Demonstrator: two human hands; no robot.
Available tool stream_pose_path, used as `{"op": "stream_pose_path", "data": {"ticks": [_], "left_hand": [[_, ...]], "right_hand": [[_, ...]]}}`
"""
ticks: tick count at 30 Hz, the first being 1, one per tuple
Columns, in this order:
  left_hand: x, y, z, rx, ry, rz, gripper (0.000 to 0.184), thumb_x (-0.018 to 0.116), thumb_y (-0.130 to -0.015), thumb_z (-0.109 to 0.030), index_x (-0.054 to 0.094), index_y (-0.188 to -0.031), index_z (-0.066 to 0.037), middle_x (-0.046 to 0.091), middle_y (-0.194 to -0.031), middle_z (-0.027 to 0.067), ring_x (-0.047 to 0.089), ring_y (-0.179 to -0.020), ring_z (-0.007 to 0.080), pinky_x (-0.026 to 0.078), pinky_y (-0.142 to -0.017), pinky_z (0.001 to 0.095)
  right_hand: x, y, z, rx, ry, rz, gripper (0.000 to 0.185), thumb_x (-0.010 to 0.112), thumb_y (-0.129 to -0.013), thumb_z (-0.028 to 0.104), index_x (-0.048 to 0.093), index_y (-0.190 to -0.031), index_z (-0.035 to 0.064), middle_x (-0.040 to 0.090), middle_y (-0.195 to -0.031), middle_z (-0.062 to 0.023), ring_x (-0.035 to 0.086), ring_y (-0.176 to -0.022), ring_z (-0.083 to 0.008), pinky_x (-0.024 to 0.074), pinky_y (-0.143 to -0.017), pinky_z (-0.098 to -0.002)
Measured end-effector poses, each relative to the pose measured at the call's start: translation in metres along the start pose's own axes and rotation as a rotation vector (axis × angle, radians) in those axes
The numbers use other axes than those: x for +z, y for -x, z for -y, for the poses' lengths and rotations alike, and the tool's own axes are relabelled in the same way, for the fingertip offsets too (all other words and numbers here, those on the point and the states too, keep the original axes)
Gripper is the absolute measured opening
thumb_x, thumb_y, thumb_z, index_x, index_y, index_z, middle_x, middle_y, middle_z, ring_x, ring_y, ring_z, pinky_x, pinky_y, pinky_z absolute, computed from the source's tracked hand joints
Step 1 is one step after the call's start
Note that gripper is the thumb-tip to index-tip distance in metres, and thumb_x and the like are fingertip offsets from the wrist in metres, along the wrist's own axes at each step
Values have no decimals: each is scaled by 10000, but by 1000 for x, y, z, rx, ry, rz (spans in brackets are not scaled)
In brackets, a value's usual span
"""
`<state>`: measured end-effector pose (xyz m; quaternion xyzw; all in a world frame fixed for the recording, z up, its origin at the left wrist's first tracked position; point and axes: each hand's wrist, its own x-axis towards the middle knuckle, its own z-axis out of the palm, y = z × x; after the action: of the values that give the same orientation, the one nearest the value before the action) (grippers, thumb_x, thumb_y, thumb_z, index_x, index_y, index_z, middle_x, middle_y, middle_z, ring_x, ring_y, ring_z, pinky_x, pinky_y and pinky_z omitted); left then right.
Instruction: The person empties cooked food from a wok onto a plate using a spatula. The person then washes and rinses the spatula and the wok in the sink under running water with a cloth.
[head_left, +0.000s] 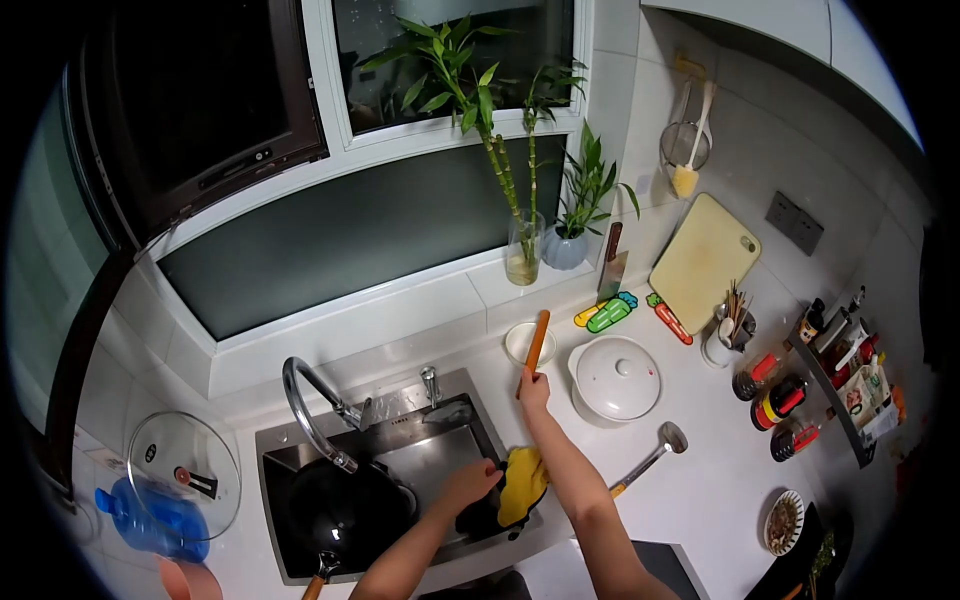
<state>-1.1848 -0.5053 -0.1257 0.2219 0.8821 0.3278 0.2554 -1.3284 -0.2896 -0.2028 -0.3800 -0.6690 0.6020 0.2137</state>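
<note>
My right hand (534, 388) is wrapped round a long orange-brown wooden handle (541, 330), whose upper end leans over a small white bowl (518, 343) on the counter. Which utensil the handle belongs to, I cannot tell. Over the right side of the steel sink (480, 398) is my left hand (474, 484), its fingers closed near a dark edge beside a yellow cloth (524, 486). What those fingers hold, if anything, is hidden. A black wok (340, 505) sits in the sink under the curved faucet (298, 395).
A lidded white pot (617, 378) and a ladle (672, 438) lie right of my right arm. Further right are a utensil cup (719, 350), spice jars (778, 402) and a patterned bowl (784, 522). A glass lid (180, 440) and blue jug (165, 525) stand left of the sink.
</note>
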Motion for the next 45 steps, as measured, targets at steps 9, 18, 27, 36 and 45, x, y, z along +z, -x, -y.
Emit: {"op": "stream_pose_path", "data": {"ticks": [9,18,27,36,45], "left_hand": [[26,-15,25,32,59,6,321,594,-849,-352,637,-976,-59,656,-889,129,627,-817,277,489,-709,369],[41,17,25,96,-10,-41,265,608,-826,-312,648,-947,-79,666,-870,111,635,-815,301,496,-706,384],[16,103,77,76,30,-75,225,606,-809,-320,659,-902,-123,668,-850,97,628,-809,307,485,-707,422],[-69,272,190,-43,143,-371,168,597,-830,-204,634,-885,-49,662,-806,111,637,-745,286,499,-671,373],[-89,345,248,-93,332,-559,198,605,-854,-197,632,-975,-43,665,-863,143,648,-796,272,499,-712,333]], "right_hand": [[-12,-7,9,-180,190,-28,408,632,-839,344,610,-982,-38,646,-849,-199,626,-780,-344,490,-747,-413],[-141,154,6,-576,946,293,435,647,-772,369,628,-1139,136,573,-1135,-184,525,-1060,-341,425,-867,-478],[-167,243,-48,-851,811,367,559,575,-718,181,523,-1273,139,464,-1151,-223,441,-1025,-399,376,-912,-461],[-91,472,-85,-751,930,293,738,614,-687,193,383,-1380,85,480,-1108,-236,475,-997,-380,409,-858,-456],[-11,552,-62,-338,257,657,510,567,-834,151,384,-1296,37,555,-1130,-254,555,-1032,-402,443,-882,-441]]}}
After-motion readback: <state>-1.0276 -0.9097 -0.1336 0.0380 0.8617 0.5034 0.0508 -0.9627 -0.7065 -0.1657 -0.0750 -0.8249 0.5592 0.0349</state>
